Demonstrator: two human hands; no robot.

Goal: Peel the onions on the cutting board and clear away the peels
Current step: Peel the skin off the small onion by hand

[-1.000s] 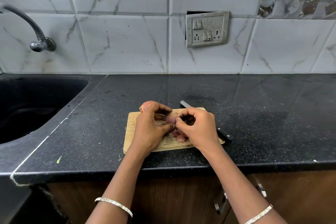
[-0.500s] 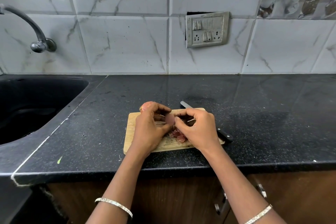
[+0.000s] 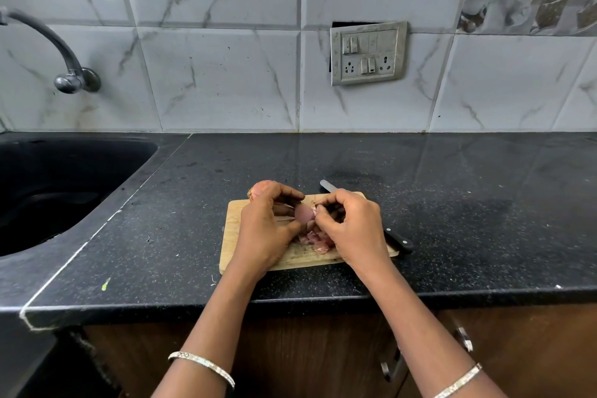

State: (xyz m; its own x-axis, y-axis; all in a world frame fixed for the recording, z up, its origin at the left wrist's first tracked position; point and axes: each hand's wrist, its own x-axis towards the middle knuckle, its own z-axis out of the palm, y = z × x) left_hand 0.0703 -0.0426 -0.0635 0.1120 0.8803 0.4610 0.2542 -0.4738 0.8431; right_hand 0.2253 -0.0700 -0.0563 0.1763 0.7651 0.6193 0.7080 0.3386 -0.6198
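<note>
A small pinkish onion [image 3: 303,212] is held over the wooden cutting board [image 3: 231,229] between both hands. My left hand [image 3: 265,229] grips it from the left, fingers curled round it. My right hand [image 3: 352,226] pinches a bit of peel [image 3: 315,209] at the onion's right end. Loose pink peels [image 3: 315,241] lie on the board under the hands. A second onion [image 3: 260,188], still in its skin, sits at the board's far left corner, partly hidden by my left hand.
A black-handled knife [image 3: 399,240] lies across the board's right side, its blade tip [image 3: 326,186] showing behind my right hand. A dark sink [image 3: 48,191] with a tap [image 3: 69,74] is at the left. The black counter's front edge [image 3: 290,304] runs just below the board.
My right hand's fingers have shifted slightly at the onion's right end, working the peel. Both hands and the onion stay over the board.
</note>
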